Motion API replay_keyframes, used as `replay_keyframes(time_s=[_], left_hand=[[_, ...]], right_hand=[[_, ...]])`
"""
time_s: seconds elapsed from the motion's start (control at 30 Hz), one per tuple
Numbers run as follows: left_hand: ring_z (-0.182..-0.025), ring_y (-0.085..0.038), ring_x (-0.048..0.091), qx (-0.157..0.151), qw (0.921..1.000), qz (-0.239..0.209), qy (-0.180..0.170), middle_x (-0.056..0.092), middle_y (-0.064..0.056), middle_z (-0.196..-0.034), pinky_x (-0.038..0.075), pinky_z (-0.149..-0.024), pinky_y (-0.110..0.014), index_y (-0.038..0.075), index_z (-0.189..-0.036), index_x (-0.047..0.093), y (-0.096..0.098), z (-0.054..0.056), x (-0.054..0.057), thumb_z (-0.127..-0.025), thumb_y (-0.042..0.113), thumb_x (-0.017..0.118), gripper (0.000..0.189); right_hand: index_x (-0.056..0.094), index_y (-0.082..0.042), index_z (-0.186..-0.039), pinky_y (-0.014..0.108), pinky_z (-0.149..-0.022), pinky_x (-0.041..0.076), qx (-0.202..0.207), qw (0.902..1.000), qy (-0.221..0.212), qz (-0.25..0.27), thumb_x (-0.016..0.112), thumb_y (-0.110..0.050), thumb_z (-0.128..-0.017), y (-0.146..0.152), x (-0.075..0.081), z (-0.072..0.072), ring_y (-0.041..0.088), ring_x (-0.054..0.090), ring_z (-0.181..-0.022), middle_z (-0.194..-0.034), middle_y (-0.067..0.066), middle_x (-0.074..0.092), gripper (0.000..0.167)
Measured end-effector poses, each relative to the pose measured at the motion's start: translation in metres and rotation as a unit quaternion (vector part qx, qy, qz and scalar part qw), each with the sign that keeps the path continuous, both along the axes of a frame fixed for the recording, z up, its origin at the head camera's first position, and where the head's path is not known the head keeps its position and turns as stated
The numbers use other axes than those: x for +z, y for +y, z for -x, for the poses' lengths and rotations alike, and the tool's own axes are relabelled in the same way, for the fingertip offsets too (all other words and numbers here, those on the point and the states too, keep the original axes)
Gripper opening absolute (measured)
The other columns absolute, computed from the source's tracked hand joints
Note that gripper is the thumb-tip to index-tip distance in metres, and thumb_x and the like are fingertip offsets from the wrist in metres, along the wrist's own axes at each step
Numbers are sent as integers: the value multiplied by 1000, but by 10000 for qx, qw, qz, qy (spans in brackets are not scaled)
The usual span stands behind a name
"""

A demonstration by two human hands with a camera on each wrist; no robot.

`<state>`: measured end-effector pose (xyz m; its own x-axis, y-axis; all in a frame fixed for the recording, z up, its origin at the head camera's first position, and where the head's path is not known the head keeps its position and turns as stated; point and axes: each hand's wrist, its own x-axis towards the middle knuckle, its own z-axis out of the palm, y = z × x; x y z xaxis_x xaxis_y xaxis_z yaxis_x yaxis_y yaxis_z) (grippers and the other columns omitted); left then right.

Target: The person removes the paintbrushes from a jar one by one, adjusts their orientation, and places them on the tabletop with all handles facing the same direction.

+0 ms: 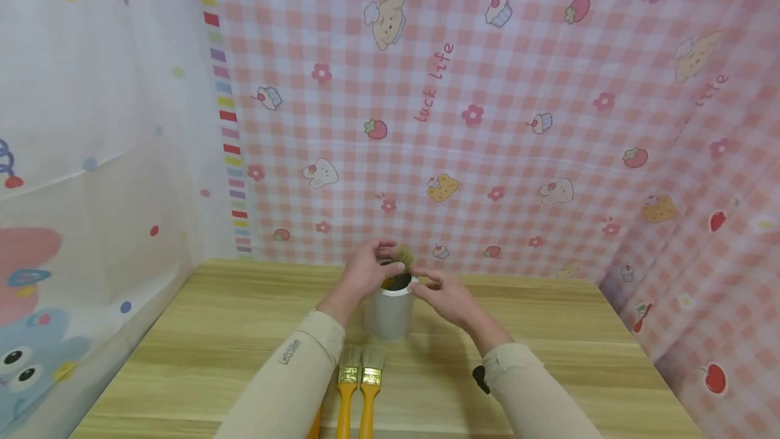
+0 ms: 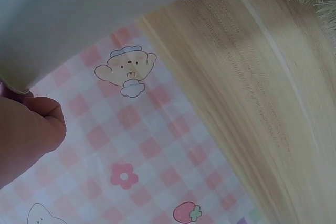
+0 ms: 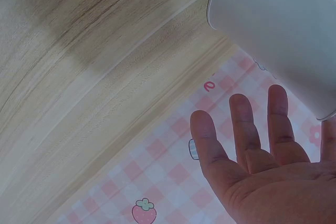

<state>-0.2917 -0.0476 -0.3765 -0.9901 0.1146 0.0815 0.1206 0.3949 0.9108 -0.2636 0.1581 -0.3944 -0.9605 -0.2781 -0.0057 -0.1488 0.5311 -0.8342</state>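
A white cup (image 1: 390, 314) stands upright near the back of the table, with brush bristles (image 1: 404, 256) poking up above its mouth and a bit of orange showing inside. My left hand (image 1: 365, 269) is at the cup's left rim, its thumb reaching over the mouth toward the bristles and its fingers loosely bent behind. At the right rim is my right hand (image 1: 447, 295), thumb and forefinger by the edge. The right wrist view shows its other fingers (image 3: 242, 124) spread beside the cup wall (image 3: 278, 35). The brush's lower part is hidden in the cup.
Two paintbrushes with orange handles, a left one (image 1: 347, 385) and a right one (image 1: 370, 385), lie side by side in front of the cup. Another orange handle (image 1: 315, 425) shows beside the left sleeve. A pink checked cloth (image 1: 487, 154) hangs behind the wooden table (image 1: 548, 330).
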Motion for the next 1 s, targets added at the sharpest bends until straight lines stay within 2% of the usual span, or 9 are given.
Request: replay_keyframes(time_s=[0.07, 0.27, 0.33, 0.53, 0.73, 0.83, 1.0], left_hand=[[-133, -34, 65, -13, 9999, 160, 45, 71, -13, -138, 56, -109, -49, 12, -142, 66, 0, 0, 0, -98, 22, 80, 47], [-108, -25, 70, -12, 9947, 915, 472, 76, -7, -113, 59, -95, -44, 12, -114, 79, -2, -1, -1, -96, 26, 83, 24], [-104, -23, 70, 48, 9936, 988, 545, 77, -6, -110, 60, -91, -42, 13, -109, 79, -2, -1, -1, -96, 28, 83, 21], [-102, -23, 70, 376, 9968, 523, 475, 80, -7, -110, 61, -85, -37, 10, -108, 81, -4, -2, 2, -95, 32, 83, 25], [-88, -18, 66, 401, 9971, 166, 618, 78, -5, -96, 57, -75, -29, 10, -99, 80, -11, -3, 12, -95, 32, 84, 23], [-89, -18, 67, 465, 9972, -66, 587, 78, -3, -94, 58, -80, -32, 13, -98, 80, -16, -4, 19, -94, 34, 85, 22], [-102, -23, 72, 584, 9964, -486, 376, 79, -4, -104, 60, -96, -43, 15, -110, 82, -24, -5, 28, -93, 38, 85, 29]], right_hand=[[61, -21, -153, 66, -110, 51, -5, 10000, 7, -17, 63, -38, -108, 0, 0, 0, 44, 58, -142, -161, 16, 54, 47], [60, -20, -153, 65, -110, 51, -32, 10000, -4, -52, 63, -38, -108, 0, 0, 0, 43, 61, -139, -154, 21, 60, 49], [60, -20, -153, 66, -110, 51, -28, 10000, -11, -61, 63, -39, -108, 0, 0, -1, 44, 61, -139, -154, 21, 60, 49], [61, -25, -153, 67, -110, 50, -4, 9999, 9, -115, 63, -40, -108, 0, 1, -1, 43, 58, -143, -161, 14, 54, 47], [63, -23, -151, 67, -111, 50, 1, 10000, 38, -51, 63, -39, -108, 0, 2, -1, 44, 56, -144, -164, 15, 51, 46], [63, -22, -151, 67, -112, 49, 6, 10000, 11, -18, 64, -38, -108, 0, 1, 0, 44, 56, -144, -164, 15, 51, 46], [64, -22, -150, 65, -112, 50, -44, 10000, 69, -44, 64, -37, -108, -1, -1, 1, 43, 58, -143, -163, 15, 53, 45]])
